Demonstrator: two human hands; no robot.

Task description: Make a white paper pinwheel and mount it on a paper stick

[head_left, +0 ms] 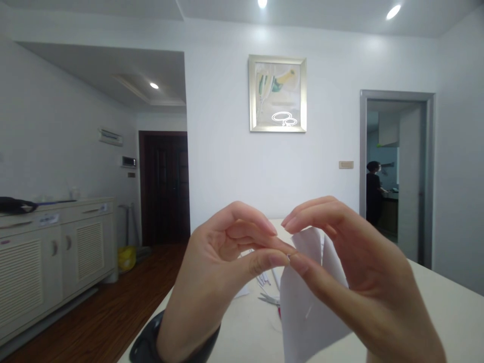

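A white sheet of paper [302, 312] hangs upright above the table, curved over at its upper right. My left hand [227, 257] pinches at its upper left edge, thumb against fingertips. My right hand [355, 272] holds the same edge, its thumb meeting the left thumb and its fingers arched over the paper. What lies between the two thumb tips is too small to make out. Behind the sheet, scissors [269, 299] lie with blades apart, their red handle partly hidden. Thin white strips [263, 278] lie beyond the scissors, partly covered by my left hand.
The pale table [427, 307] stretches out under my hands. At left stands a white cabinet [56, 267], with a yellow bucket [126, 258] beside it. A framed picture [278, 94] hangs ahead. Through the right doorway a person [373, 194] stands in another room.
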